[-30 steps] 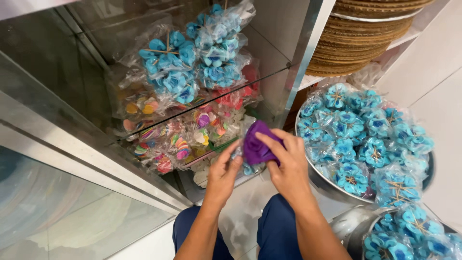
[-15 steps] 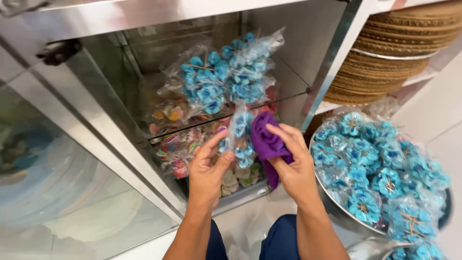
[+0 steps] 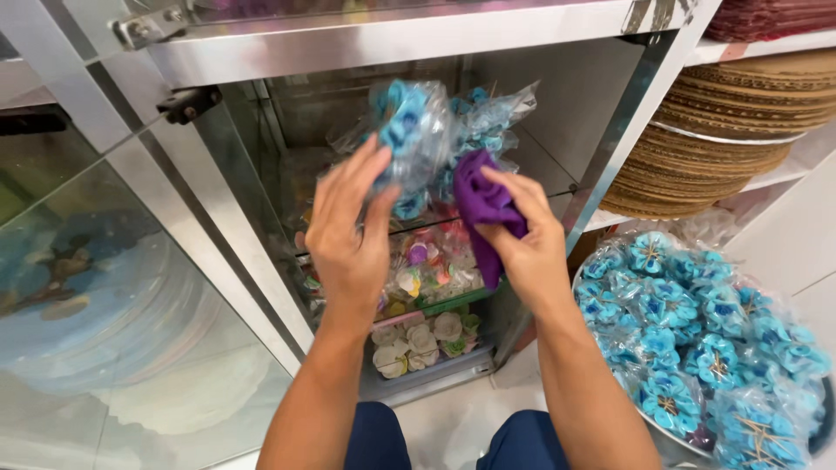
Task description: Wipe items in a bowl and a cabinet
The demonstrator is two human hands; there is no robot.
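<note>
My left hand grips a clear plastic packet of blue fabric flowers and holds it up in front of an open metal-framed glass cabinet. My right hand is closed on a purple cloth, which presses against the right side of that packet. More packets of blue flowers sit on the cabinet's glass shelf just behind.
Below the shelf lie packets of multicoloured flowers and cream ones. The cabinet's glass door stands open at left. A metal basin heaped with blue flower packets is at lower right. Stacked woven trays fill the right shelf.
Both hands have risen from the lower shelf level to the upper shelf. The left hand now holds a blue flower packet up, with the purple cloth against it.
</note>
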